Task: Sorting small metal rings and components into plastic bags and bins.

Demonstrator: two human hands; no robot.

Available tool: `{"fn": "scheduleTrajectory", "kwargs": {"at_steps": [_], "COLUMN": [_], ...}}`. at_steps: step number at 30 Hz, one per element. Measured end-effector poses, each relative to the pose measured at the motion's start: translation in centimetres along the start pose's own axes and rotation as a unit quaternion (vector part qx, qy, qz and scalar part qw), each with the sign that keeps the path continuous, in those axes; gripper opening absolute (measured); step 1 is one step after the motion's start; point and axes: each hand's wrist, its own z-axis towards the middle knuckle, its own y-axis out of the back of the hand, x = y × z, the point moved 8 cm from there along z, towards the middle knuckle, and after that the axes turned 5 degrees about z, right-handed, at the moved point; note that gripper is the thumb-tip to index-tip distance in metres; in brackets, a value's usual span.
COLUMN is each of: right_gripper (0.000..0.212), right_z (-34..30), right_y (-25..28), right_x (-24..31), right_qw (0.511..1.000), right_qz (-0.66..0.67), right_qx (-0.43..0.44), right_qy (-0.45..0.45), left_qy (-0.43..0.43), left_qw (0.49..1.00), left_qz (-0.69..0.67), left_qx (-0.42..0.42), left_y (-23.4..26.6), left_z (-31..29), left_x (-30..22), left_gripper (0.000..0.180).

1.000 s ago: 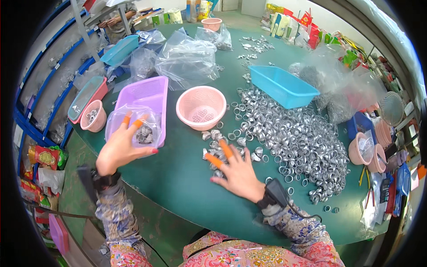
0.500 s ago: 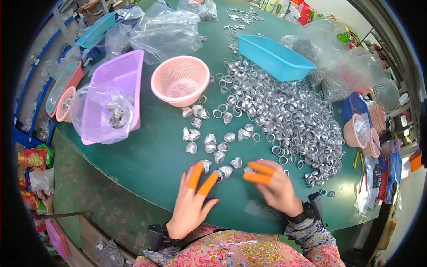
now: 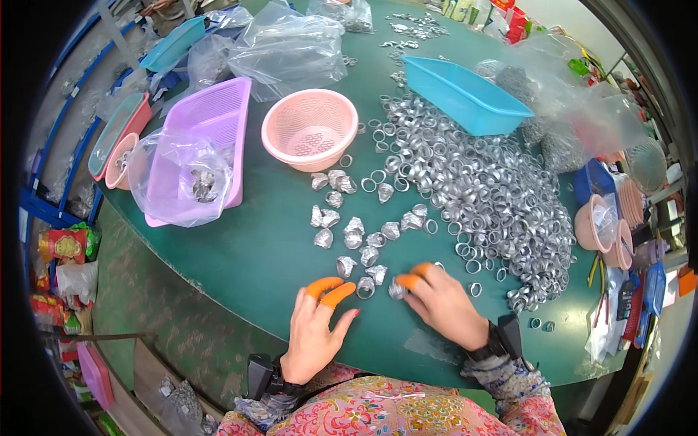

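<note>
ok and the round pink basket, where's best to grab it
Probably by the rim of the round pink basket, reaching from the near left. It stands upright, its rim flaring wider than its base, and bare table lies on that side, while crumpled silver pieces sit close to its near right.

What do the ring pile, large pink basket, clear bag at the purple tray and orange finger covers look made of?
Ring pile: probably metal, satiny; silvery grey with bright highlights.
Large pink basket: likely moulded plastic, smooth; evenly coloured, perforated wall.
Clear bag: apparently thin, glossy plastic film; see-through and creased.
Orange finger covers: perhaps rubber, matte; close-fitting, though fabric cannot be ruled out.
</note>
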Motion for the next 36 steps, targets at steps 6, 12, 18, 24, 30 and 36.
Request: {"fn": "scheduleTrajectory", "kwargs": {"at_steps": [6,12,18,24,30,36], "right_gripper": [0.032,0.037,0.035,0.035,0.047,0.059], "right_z": [-0.5,3.0,0.7,-1.8,4.2,7.0], "right_y": [0.8,0.4,0.0,0.2,2.9,0.3], "right_x": [2.5,0.5,1.0,2.1,3.0,1.8], "right_qw": [0.994,0.995,0.985,0.980,0.996,0.989], "right_qz": [0.105,0.082,0.165,0.181,0.014,-0.121], "right_qx": [0.034,-0.050,0.033,0.070,-0.064,-0.068], "right_qy": [0.020,0.003,-0.033,-0.037,0.058,0.043], "left_qy": [0.048,-0.004,-0.028,-0.016,0.010,0.034], "left_qw": [0.998,1.000,0.998,0.986,0.999,0.997], "left_qz": [-0.021,-0.012,-0.040,-0.113,-0.032,0.023], "left_qx": [0.018,0.023,0.041,0.124,-0.010,-0.060], "left_y": [-0.9,-2.3,-2.5,-2.4,0.2,1.1], "left_z": [-0.9,0.5,-0.8,-2.5,0.2,2.0], "left_x": [1.5,0.0,-0.8,-1.4,0.1,1.8], "left_gripper": [0.042,0.046,0.046,0.037,0.037,0.048]}}
